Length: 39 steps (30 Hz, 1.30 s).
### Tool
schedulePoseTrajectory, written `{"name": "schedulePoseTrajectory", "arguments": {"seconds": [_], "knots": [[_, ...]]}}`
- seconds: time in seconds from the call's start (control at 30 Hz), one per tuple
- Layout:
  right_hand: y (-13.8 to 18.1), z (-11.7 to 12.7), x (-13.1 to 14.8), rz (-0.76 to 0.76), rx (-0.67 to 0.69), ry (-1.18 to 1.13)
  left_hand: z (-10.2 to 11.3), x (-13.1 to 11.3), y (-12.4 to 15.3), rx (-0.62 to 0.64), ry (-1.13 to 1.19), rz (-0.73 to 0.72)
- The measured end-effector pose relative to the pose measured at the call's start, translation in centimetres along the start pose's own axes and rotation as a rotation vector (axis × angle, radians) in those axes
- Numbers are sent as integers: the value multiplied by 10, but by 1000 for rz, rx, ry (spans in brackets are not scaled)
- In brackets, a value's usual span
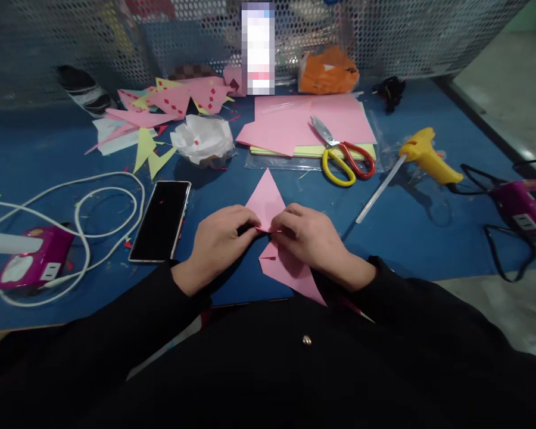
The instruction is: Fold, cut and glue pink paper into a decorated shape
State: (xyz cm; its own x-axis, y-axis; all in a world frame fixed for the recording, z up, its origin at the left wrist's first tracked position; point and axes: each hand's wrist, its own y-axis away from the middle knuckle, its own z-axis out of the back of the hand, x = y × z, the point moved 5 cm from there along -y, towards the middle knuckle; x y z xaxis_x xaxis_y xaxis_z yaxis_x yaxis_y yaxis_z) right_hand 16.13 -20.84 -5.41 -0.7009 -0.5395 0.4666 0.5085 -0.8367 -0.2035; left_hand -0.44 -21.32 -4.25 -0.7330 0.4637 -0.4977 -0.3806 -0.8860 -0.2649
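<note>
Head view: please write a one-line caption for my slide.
The left hand and right hand pinch a folded pink paper on a blue table, a black phone beside them.

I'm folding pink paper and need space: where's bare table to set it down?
Bare blue table right of your right hand, below the glue stick and glue gun. Another patch far left, above the white cable. Crowded at back: paper scraps, scissors.

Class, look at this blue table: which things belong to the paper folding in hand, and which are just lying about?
In hand: pink paper piece, pinched by left hand and right hand.
Lying about: scissors, glue gun, phone, cut scraps, pink sheets.
</note>
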Motion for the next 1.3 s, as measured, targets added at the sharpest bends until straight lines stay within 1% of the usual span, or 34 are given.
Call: {"name": "schedulePoseTrajectory", "arguments": {"seconds": [0.1, 0.4, 0.6, 0.67, 0.8, 0.87, 0.97, 1.03, 1.3], "knots": [[0, -2, -1, -21, -18, -5, 1, 4, 0, -8, 19, 50], [3, -5, -4, -60, -80, -28, 1, 10, -2, 19, 35, 107], [2, -6, -1, -97, -71, 14, 1, 11, -5, 38, 67, 149], [2, -5, -1, -113, -72, 44, 5, 12, -5, 16, 87, 174], [2, -6, -1, -134, -52, 60, 19, 23, -2, -97, 92, 291], [3, -7, -2, -138, -43, 56, 23, 25, -1, -107, 71, 279], [3, -7, -2, -151, -45, 47, 18, 23, -1, -29, 83, 191], [3, -6, -2, -156, -55, 36, 14, 21, -2, 12, 101, 168], [3, -4, 0, -156, -72, 13, 9, 24, -6, 27, 38, 210]]}}
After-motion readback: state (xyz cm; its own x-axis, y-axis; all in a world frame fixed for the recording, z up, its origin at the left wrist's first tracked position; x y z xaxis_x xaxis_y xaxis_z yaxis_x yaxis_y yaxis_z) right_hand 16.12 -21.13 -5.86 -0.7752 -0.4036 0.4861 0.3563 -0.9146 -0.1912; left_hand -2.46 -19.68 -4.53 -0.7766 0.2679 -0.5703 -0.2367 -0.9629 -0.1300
